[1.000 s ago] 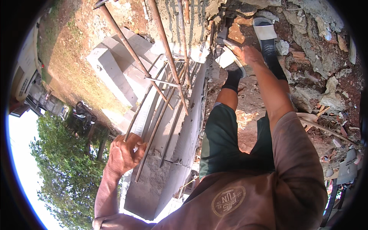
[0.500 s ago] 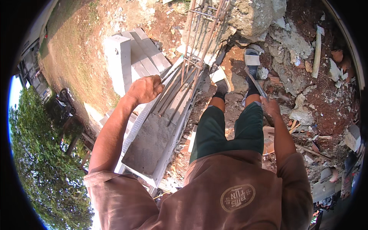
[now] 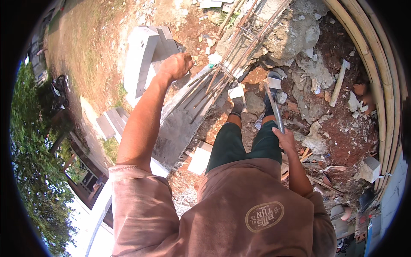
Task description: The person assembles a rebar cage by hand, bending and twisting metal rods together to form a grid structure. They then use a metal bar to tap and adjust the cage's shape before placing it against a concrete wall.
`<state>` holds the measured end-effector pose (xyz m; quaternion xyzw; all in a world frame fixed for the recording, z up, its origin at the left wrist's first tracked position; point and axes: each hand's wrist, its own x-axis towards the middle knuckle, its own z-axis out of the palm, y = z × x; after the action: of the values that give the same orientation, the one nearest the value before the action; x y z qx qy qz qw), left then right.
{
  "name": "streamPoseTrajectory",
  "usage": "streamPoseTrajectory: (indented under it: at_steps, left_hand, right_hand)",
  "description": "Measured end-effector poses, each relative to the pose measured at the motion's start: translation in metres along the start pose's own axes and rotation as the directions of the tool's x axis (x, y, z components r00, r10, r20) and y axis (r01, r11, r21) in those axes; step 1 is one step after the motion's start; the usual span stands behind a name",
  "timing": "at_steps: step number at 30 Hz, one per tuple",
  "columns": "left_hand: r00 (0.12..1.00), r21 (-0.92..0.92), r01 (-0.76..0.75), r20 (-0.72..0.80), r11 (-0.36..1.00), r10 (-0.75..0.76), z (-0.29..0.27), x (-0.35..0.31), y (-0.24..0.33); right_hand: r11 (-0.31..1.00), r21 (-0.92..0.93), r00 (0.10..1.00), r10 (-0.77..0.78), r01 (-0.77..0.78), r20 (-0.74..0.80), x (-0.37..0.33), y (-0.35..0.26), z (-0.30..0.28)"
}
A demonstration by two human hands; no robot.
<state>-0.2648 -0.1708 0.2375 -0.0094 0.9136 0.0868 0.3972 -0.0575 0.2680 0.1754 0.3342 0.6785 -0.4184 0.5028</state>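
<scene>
The right hand (image 3: 286,139) is closed around a thin metal rod (image 3: 274,112), low beside the right leg; the rod points down to the rubble near the shoes. It looks stiff, fairly heavy and perhaps rough, so a grip near the middle seems best. Farther away, the left hand (image 3: 176,65), fingers curled, rests at the end of the rebar cage (image 3: 233,64) on the concrete beam (image 3: 180,124). Half a second ago this hand was nearer to the body.

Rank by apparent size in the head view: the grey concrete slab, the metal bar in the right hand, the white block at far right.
1. grey concrete slab
2. metal bar
3. white block

The bar is nearer the camera, so true sizes stay unsure.
</scene>
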Motion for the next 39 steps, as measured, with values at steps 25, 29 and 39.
streamPoseTrajectory:
  at_steps: [25,29,39]
  left_hand:
    - [0.929,0.218,-0.152,0.364,0.964,0.065,0.046,0.017,0.007]
    - [0.915,0.210,-0.160,0.399,0.965,0.065,0.047,0.017,0.005]
    - [0.928,0.175,-0.189,0.353,0.966,0.118,0.054,0.017,0.000]
  right_hand:
    - [0.813,0.413,0.912,-0.372,0.410,-0.173,0.099,-0.139,0.204]
    - [0.842,0.386,0.926,-0.339,0.377,-0.166,0.091,-0.152,0.199]
    - [0.855,0.357,0.927,-0.336,0.375,-0.169,0.088,-0.165,0.191]
